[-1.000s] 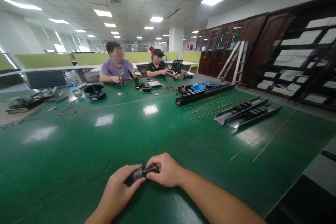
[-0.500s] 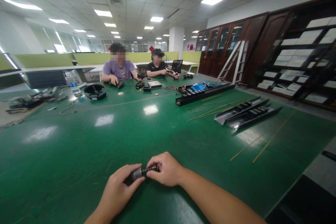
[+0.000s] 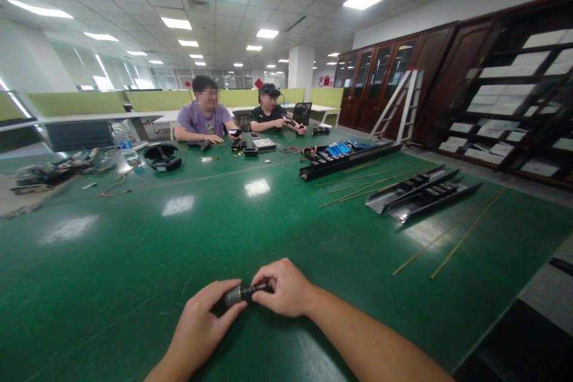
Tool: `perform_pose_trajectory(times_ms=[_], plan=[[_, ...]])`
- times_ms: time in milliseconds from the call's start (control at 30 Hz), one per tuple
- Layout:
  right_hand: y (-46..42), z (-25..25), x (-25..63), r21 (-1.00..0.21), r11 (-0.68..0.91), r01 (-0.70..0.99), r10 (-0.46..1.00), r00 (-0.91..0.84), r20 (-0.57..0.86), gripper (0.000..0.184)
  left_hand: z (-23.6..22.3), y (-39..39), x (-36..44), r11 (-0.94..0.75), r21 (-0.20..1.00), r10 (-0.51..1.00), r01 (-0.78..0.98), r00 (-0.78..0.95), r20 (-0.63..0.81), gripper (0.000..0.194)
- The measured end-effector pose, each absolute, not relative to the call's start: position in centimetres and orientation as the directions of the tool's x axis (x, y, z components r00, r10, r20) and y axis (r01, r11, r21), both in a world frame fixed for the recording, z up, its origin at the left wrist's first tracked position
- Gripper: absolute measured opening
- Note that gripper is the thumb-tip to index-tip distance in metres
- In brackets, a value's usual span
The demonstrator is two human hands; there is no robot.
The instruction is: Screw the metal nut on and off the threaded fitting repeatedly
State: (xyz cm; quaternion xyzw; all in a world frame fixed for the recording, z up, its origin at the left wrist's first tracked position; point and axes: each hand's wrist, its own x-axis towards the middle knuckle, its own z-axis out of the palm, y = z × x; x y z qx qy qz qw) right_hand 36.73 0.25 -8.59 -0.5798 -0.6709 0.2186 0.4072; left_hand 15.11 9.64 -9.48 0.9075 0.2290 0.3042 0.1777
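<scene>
Low over the near part of the green table, both hands grip one dark cylindrical tool (image 3: 233,296), with a thick grey barrel and a thinner, ringed black shaft. My left hand (image 3: 199,316) wraps the thick end between thumb and fingers. At the thin end, my right hand (image 3: 284,289) pinches the shaft with thumb and forefinger. My fingers cover both ends of the tool, so its exact kind cannot be made out.
Black metal channels (image 3: 421,194) and thin yellowish rods (image 3: 465,236) lie to the right. A black headset (image 3: 162,157) and cluttered parts (image 3: 54,170) sit at the far left. Two people (image 3: 206,113) work across the green table (image 3: 224,221). A stepladder (image 3: 398,107) stands behind.
My right hand has shifted very slightly at the shaft; my left hand looks unmoved. Across the table, the person in purple has turned the head and moved a hand.
</scene>
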Motion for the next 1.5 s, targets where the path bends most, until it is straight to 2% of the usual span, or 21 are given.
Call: perform_pose_trajectory(times_ms=[333,1500], plan=[[0.42,-8.87,36.90,-0.762,0.246,0.599,0.947,0.020,0.321,0.019,-9.73,9.74,15.11,-0.829,0.459,0.532,0.319,0.702,0.473,0.031],[0.24,-8.12,37.29,-0.741,0.170,0.649,0.954,0.079,0.288,0.014,-9.50,9.73,15.13,-0.767,0.545,0.611,0.341,0.649,0.454,0.030]])
